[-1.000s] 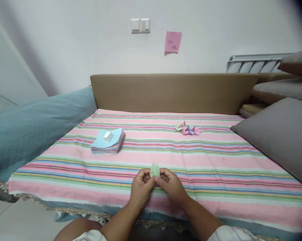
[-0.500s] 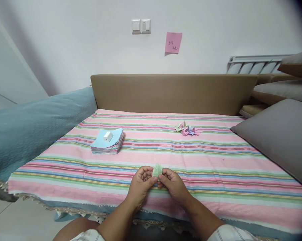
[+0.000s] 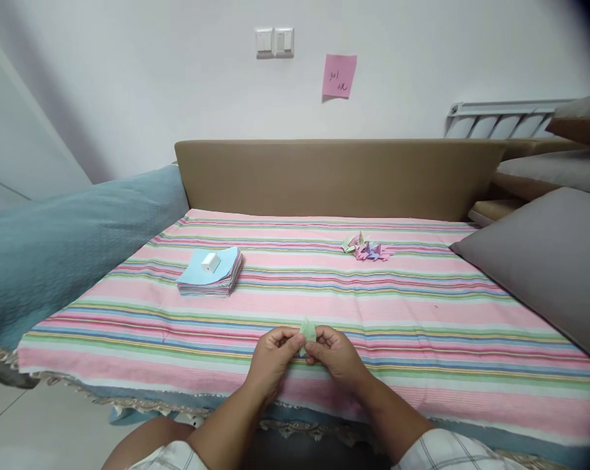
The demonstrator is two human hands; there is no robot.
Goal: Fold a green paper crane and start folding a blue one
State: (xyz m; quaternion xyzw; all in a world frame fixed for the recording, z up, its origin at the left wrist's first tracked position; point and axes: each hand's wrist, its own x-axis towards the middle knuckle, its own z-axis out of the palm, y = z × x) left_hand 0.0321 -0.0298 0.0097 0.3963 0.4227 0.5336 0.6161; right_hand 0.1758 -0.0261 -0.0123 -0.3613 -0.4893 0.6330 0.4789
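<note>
Between my two hands is a small piece of folded light green paper [image 3: 307, 329], its pointed end up. My left hand [image 3: 274, 356] pinches its left side, thumb in front. On the right side, my right hand [image 3: 337, 356] grips it with thumb and fingers. Both hands are just above the striped cloth [image 3: 295, 300]. My fingers cover the paper's lower part. Beyond, to the right, lies a cluster of folded paper cranes [image 3: 371, 251] in pink, purple and green.
At the left a stack of coloured paper sheets [image 3: 209, 279] lies with a small white block [image 3: 210, 262] on top. A brown backrest [image 3: 339, 179] runs along the wall. Grey cushions [image 3: 544, 254] are piled at the right, and a blue-covered armrest [image 3: 89, 241] is at the left.
My left thumb has shifted up onto the front of the green paper, and the paper is turned slightly. The camera view has tilted down a little.
</note>
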